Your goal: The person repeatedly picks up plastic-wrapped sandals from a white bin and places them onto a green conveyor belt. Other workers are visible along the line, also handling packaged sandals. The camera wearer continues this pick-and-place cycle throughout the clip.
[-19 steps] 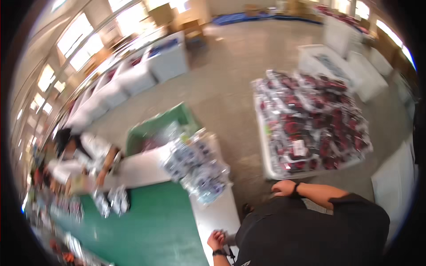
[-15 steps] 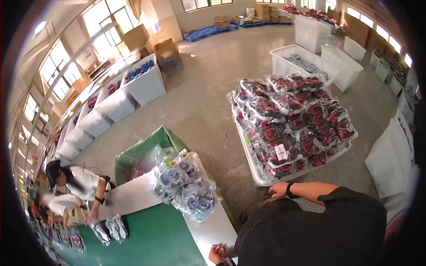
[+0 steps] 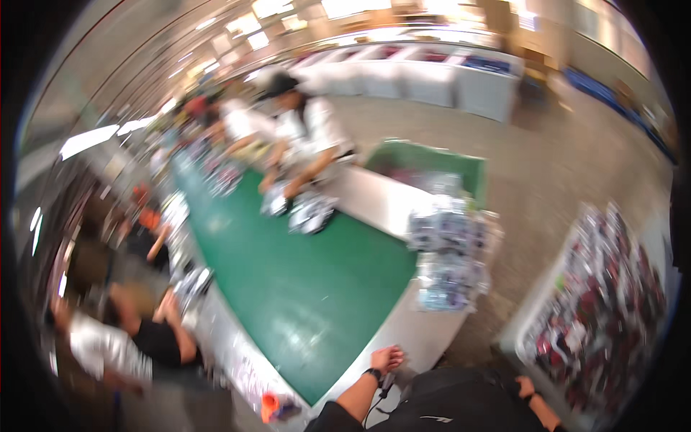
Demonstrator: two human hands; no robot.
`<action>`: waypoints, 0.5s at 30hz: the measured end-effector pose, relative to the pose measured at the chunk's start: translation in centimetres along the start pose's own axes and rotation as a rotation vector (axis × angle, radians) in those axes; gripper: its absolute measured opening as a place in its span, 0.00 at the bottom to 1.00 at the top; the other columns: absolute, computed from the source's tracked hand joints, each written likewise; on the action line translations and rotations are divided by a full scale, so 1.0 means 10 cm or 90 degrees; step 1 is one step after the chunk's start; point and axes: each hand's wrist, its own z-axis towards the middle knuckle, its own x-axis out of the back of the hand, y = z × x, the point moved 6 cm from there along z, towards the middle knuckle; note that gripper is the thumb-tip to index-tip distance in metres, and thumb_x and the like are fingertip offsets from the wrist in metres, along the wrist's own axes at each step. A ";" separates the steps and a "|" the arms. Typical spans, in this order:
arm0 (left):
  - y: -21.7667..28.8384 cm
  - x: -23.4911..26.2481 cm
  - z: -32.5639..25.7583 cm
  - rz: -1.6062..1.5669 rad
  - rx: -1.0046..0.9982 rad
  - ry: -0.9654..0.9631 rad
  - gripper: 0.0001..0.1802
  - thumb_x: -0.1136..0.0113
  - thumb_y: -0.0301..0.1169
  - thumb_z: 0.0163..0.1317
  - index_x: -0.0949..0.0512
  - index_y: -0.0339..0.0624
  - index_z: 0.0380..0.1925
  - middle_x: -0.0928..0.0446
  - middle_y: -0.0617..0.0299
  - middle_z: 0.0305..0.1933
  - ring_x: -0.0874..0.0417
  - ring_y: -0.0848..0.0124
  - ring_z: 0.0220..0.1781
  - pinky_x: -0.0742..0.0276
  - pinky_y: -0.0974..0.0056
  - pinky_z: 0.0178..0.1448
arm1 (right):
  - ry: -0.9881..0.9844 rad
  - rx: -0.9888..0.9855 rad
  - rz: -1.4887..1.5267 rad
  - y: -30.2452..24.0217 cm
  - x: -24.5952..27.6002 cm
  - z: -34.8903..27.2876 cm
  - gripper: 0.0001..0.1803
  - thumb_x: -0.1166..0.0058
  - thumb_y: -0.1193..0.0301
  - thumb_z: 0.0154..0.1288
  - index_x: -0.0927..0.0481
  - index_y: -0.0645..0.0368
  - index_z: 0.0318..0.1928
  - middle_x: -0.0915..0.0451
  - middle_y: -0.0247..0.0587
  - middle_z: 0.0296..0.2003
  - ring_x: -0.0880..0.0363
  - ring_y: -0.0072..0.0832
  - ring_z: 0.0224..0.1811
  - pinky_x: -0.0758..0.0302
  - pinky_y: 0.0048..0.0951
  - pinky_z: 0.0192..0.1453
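Observation:
My left hand (image 3: 387, 358) is over the white edge of the table beside the green belt (image 3: 317, 309), its fingers curled and nothing showing in them. A dark object with a thin cord (image 3: 386, 385) lies close under that wrist; its kind is unclear. At the right, my right hand (image 3: 525, 389) hangs beside the white bin (image 3: 515, 342) piled with bagged dark-red shoes (image 3: 597, 317). Its fingers are small and blurred. Bagged light-blue and purple shoes (image 3: 450, 252) are stacked on the white table corner ahead of my left hand.
Across the belt a co-worker in a white top (image 3: 313, 137) handles bagged shoes (image 3: 313, 212). More people (image 3: 158, 331) work along the left side. A green container (image 3: 468, 169) stands behind the corner. An orange object (image 3: 269, 407) sits at the near table edge. White bins (image 3: 486, 90) line the back.
My view has swung left, so the belt and co-workers are now central and the red-shoe bin is at the right edge. My left arm reaches further into view over the table edge.

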 end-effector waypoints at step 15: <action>-0.04 -0.06 0.04 -0.018 -0.058 -0.006 0.16 0.42 0.44 0.74 0.20 0.41 0.43 0.14 0.62 0.34 0.13 0.72 0.25 0.20 0.70 0.25 | -0.325 0.035 -0.110 -0.52 -0.05 1.17 0.19 0.40 0.67 0.65 0.16 0.62 0.54 0.13 0.52 0.46 0.14 0.42 0.51 0.21 0.39 0.56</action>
